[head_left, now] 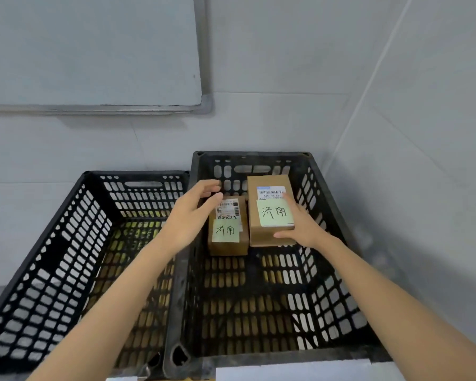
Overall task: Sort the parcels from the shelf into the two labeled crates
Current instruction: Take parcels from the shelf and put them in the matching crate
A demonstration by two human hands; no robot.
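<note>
I see two black crates side by side, the left crate (138, 174) and the right crate (250, 155). The right one, at frame centre, holds both parcels. My right hand (304, 226) has its fingers (289, 200) gripping the larger parcel (261, 239). My left hand (193, 215) hangs loose and wide over the smaller parcel (227, 247).

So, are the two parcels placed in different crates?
No, the small parcel and the large parcel are side by side inside the same one, the right crate.
</note>
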